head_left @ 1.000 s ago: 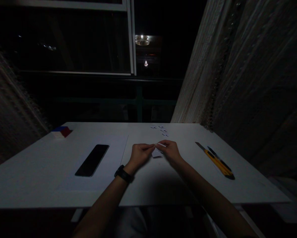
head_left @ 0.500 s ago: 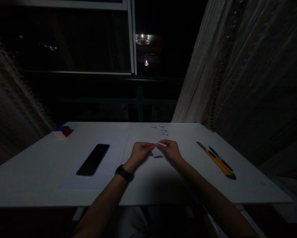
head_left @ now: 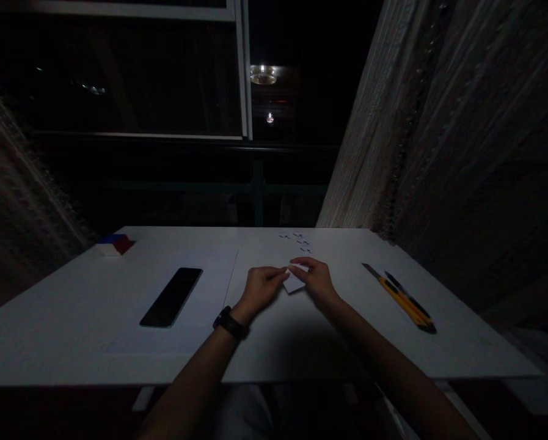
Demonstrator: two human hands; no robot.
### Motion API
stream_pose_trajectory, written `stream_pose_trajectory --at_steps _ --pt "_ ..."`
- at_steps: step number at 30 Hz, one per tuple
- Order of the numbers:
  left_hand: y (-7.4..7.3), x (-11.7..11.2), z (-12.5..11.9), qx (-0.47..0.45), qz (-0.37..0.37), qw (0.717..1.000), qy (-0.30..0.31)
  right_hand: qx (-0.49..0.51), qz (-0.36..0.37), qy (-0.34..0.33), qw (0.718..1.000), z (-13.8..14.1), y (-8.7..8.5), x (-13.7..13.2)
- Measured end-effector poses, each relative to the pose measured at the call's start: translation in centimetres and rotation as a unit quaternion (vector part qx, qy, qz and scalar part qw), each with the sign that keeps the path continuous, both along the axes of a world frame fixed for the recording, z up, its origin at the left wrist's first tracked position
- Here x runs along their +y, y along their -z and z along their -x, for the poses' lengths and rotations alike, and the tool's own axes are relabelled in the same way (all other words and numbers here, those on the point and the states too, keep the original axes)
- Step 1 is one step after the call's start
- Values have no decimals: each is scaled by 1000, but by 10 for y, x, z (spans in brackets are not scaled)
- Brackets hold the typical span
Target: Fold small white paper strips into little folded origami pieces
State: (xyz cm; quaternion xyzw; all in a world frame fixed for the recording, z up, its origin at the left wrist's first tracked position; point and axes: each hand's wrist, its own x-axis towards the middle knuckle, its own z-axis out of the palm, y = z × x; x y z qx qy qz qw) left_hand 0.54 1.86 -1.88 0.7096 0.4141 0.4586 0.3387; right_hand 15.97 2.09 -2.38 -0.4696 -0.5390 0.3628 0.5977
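In dim light my left hand (head_left: 259,287) and my right hand (head_left: 314,279) meet over the middle of a white table (head_left: 72,318). Both pinch a small white piece of paper (head_left: 293,282) between fingertips, just above the tabletop. A dark watch (head_left: 229,322) sits on my left wrist. Several tiny folded paper pieces (head_left: 300,241) lie on the table just beyond my hands.
A black phone (head_left: 171,296) lies left of my hands. A yellow utility knife (head_left: 399,297) and a dark pen (head_left: 404,292) lie at the right. A red, white and blue block (head_left: 113,244) sits at the far left corner. Curtains hang on both sides, a dark window behind.
The small paper has turned in my fingers and now shows a broader white face. My hands have stayed in nearly the same spot.
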Motion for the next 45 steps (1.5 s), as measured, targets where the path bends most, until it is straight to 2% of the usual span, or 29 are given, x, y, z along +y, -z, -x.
stream_pose_trajectory --at_steps 7,18,25,38,45 --pt "4 6 -1 -65 68 995 -34 -6 31 0 1000 4 1 -1" --pt "1 3 -1 -11 47 997 -56 -20 49 3 999 3 8 6" --pt "2 7 -1 -18 69 995 -63 -38 60 15 997 3 -4 0" --pt "1 8 2 -27 85 996 -20 -44 47 -29 997 -8 -5 3" --pt "0 6 1 -81 159 984 18 -117 25 8 993 -9 -4 1"
